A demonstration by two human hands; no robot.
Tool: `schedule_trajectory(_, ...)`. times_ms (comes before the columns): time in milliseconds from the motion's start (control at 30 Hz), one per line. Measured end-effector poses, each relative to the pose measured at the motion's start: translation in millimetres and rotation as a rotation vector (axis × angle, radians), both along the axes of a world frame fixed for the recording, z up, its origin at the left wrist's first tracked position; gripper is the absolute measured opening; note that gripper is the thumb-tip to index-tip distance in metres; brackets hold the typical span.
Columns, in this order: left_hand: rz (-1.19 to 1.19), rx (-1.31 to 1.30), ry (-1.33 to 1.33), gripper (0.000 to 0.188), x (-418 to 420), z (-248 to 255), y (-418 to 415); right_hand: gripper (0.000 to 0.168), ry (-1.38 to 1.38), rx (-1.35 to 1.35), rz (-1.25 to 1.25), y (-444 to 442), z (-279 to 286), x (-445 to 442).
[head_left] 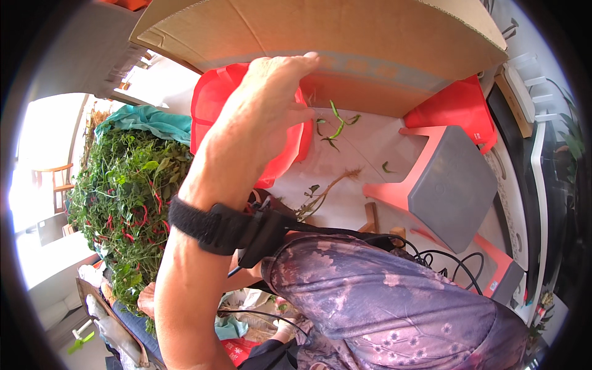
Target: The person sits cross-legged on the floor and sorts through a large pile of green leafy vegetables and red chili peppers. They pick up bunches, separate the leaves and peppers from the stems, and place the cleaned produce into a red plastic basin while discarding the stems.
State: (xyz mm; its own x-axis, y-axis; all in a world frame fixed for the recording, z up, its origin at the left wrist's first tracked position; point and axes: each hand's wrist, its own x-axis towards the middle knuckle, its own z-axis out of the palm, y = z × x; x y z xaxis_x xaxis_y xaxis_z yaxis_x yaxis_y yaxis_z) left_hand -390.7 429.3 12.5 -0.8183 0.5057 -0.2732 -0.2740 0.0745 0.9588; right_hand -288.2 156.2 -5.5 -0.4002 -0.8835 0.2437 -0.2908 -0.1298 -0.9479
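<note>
My left hand point(277, 92), with a black strap and device at its wrist, is raised over an open red bag point(215, 99). Its thumb and fingers are apart; I see nothing in them. Partly hidden behind this forearm, my right hand point(147, 299) touches the lower edge of a large heap of green pepper plants point(134, 199) bearing red chillies; its grip is hidden. Several green chillies point(337, 127) lie on the pale floor beside the bag. A pulled stem with roots point(328, 189) lies nearer to me.
A large cardboard box point(323, 32) stands behind the bag. To the right are a grey-and-pink stool point(453, 185), a second stool point(506, 277) and another red bag point(455, 108). Black cables point(467, 273) loop beside my purple patterned clothing. Teal cloth point(148, 122) lies against the heap.
</note>
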Motion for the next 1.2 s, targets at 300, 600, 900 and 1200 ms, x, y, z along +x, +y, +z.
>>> schedule_trajectory(300,0.312,-0.254,0.15,0.031,70,100,-74,0.032,0.016,-0.006,-0.01,-5,4,-5)
schedule_trajectory(600,1.336,-0.589,0.391,0.015,237,58,-227,0.037,-0.149,-0.056,-0.077,-22,1,-7)
schedule_trajectory(900,1.475,-0.296,-0.008,0.075,288,-72,-267,0.024,-0.216,-0.196,0.293,-30,-6,21)
schedule_trajectory(1200,1.644,-0.201,0.323,0.02,273,-98,-291,0.022,-0.234,-0.3,0.33,-43,-18,54)
